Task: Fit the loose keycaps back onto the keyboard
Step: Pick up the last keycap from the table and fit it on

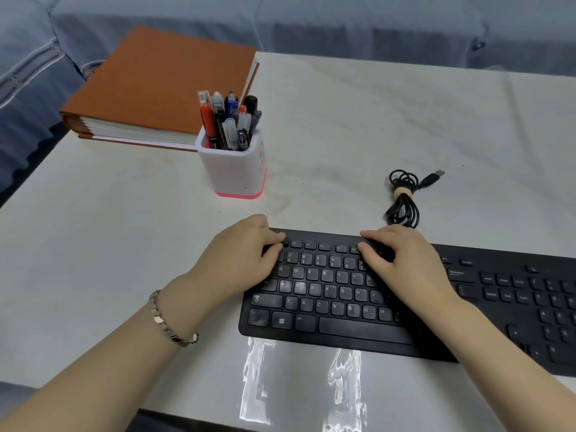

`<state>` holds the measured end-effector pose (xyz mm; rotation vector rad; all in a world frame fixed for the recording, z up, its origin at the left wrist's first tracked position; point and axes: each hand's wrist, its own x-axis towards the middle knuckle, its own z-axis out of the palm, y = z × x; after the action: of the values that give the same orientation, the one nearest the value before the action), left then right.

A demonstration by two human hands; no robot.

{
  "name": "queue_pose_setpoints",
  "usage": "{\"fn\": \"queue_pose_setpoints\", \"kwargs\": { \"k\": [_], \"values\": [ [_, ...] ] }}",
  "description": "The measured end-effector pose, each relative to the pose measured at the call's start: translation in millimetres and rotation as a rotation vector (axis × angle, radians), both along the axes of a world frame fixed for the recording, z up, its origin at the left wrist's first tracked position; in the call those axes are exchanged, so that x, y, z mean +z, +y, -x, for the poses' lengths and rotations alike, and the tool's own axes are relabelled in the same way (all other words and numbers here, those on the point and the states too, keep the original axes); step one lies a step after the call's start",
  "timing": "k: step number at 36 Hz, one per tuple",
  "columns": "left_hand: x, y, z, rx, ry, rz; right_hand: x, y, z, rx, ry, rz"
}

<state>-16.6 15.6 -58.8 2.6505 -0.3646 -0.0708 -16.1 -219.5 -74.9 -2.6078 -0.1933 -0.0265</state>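
Note:
A black keyboard [339, 330] lies on the white table, running off to the right. My left hand [243, 254] rests on its top left corner, with thumb and forefinger pinched on a small black keycap [285, 245] at the start of the function row. My right hand [402, 263] lies curled over the function and number rows near the middle, thumb and forefinger close together at the keyboard's back edge. What is under those fingers is hidden. No other loose keycaps show on the table.
A white pen holder [232, 165] full of pens stands behind the left hand. An orange binder [162, 85] lies at the back left. A coiled black USB cable [403, 194] sits behind the keyboard. Two strips of clear tape [257, 378] lie near the front edge.

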Motion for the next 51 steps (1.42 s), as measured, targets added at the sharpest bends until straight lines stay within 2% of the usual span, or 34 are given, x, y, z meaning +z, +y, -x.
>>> {"fn": "queue_pose_setpoints", "kwargs": {
  "k": [6,12,20,25,29,33,38,41,43,47,51],
  "values": [
    [-4.2,-5.2,0.3,0.226,0.114,0.348,-0.4,-0.7,-0.1,-0.001,0.006,0.006],
    [-7.8,-8.6,-7.1,0.349,0.120,0.471,0.5,-0.4,0.0,-0.003,0.012,0.000],
    [-5.8,-13.6,0.1,0.312,0.010,0.427,0.4,-0.2,0.0,-0.004,0.012,-0.004],
    [1.6,-28.9,5.9,0.130,0.057,0.335,0.9,-0.3,0.3,-0.003,0.010,-0.007],
    [-1.8,-34.7,-0.1,0.138,0.104,0.269,0.9,-0.1,0.1,-0.006,0.011,-0.010],
    [-2.7,-31.6,-0.6,0.162,0.078,0.321,0.6,-0.2,0.1,-0.007,0.009,-0.014],
    [-0.7,-23.6,5.7,0.270,0.085,0.564,0.7,-0.3,0.1,0.001,0.002,-0.012],
    [0.0,-17.0,7.2,0.341,0.129,0.627,0.8,-0.1,0.1,-0.002,0.003,-0.012],
    [2.0,-13.5,9.0,0.372,0.209,0.703,0.7,-0.3,0.0,-0.003,0.002,-0.011],
    [6.3,-9.8,12.6,0.461,0.426,0.994,0.7,-0.2,0.0,-0.004,0.004,-0.018],
    [8.1,-6.6,13.1,0.548,0.436,1.074,0.6,0.0,-0.1,-0.006,0.002,-0.012]
  ]
}}
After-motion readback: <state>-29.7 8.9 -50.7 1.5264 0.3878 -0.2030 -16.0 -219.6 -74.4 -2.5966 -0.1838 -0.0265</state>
